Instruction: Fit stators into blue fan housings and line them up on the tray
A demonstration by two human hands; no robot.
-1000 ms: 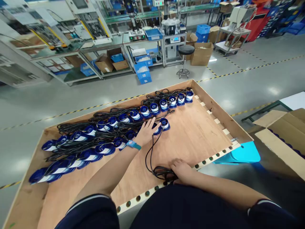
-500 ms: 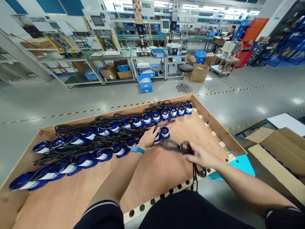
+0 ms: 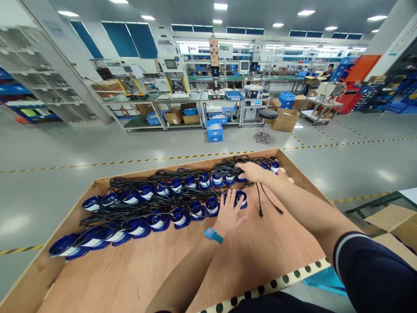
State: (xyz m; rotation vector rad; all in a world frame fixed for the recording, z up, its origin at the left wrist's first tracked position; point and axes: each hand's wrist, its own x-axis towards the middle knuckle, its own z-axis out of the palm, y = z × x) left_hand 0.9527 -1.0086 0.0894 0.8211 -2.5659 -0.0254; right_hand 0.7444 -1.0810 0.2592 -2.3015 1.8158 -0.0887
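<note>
Two rows of blue round parts with white labels [image 3: 157, 221] stand in a shallow wooden crate [image 3: 137, 278], with bundles of black cable [image 3: 137, 211] lying along them. My left hand [image 3: 230, 212], a teal band on its wrist, is spread open over the right end of the front row, beside the last blue part [image 3: 241, 199]. My right hand [image 3: 250, 171] reaches to the back row, its fingers curled on a black cable bundle [image 3: 230, 165]. Two loose cable ends [image 3: 261, 211] hang from it onto the crate floor.
A cardboard box [image 3: 395, 221] stands right of the crate, and a cyan sheet [image 3: 327, 280] lies below its near edge. Beyond the crate are a round stool [image 3: 269, 114], stacked blue bins [image 3: 214, 130] and benches with machines. A person [image 3: 327, 73] is far back on the right.
My right hand has carried the cable bundle from the crate's near right side to the back row. My left hand has spread its fingers. The view has tilted up and turned left.
</note>
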